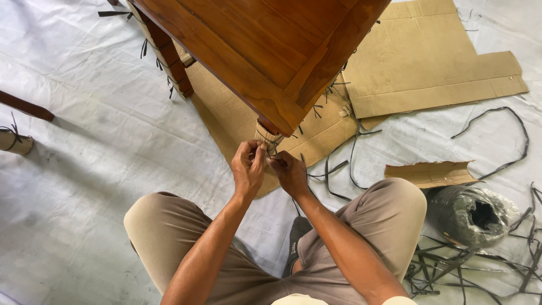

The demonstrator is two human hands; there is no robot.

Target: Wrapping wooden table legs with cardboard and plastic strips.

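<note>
Far left of the wooden table (pixel 265 51), one cardboard-wrapped leg tip (pixel 16 142) sits bound with black strap; the rear leg (pixel 166 53) looks wrapped and tied too. Below the table's near corner, the left hand (pixel 248 164) has its fingers pinched together on the black strap (pixel 273 152) at the cardboard-wrapped near leg (pixel 266 135), and the right hand (pixel 289 172) pinches the same strap just beside it. So this tie looks unfinished, the others seemingly done. Right of the table lie flattened cardboard (pixel 429 73), loose strap offcuts (pixel 497 141) and a dark strap roll (pixel 471 214) on the white floor sheet (pixel 84 186).
</note>
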